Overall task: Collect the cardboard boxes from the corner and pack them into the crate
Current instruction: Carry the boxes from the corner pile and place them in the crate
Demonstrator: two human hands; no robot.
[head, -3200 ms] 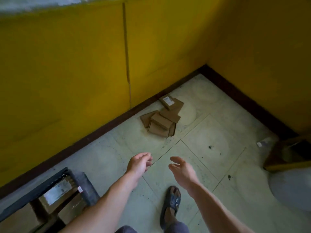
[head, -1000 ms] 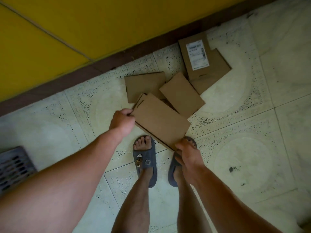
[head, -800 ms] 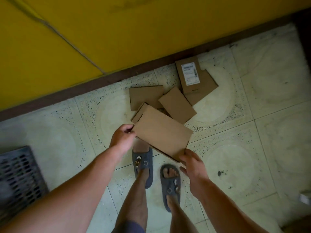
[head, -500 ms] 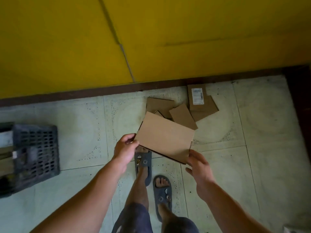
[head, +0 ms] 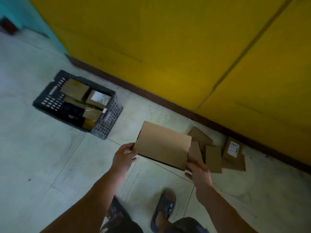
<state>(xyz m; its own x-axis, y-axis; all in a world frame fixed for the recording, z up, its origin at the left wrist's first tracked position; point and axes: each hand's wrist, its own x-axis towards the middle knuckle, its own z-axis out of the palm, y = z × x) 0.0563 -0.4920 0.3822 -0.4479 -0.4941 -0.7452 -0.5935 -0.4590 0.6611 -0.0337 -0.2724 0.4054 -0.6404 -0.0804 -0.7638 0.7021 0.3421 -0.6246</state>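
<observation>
I hold a plain brown cardboard box (head: 163,145) above the floor between both hands. My left hand (head: 123,157) grips its left edge and my right hand (head: 197,170) grips its lower right corner. Several more cardboard boxes (head: 212,158) lie on the floor by the wall to the right, one with a white label (head: 233,147). The dark plastic crate (head: 111,115) stands on the floor to the left, with several boxes (head: 75,89) inside it.
A yellow wall (head: 168,47) with a dark baseboard (head: 168,101) runs diagonally behind the crate and the boxes. My sandalled foot (head: 165,207) stands on the pale tiled floor (head: 42,157) below the held box. A teal wall (head: 16,10) shows at top left.
I lifted the box off the pile with both hands and turned left. The crate has come into full view and the pile now lies to my right.
</observation>
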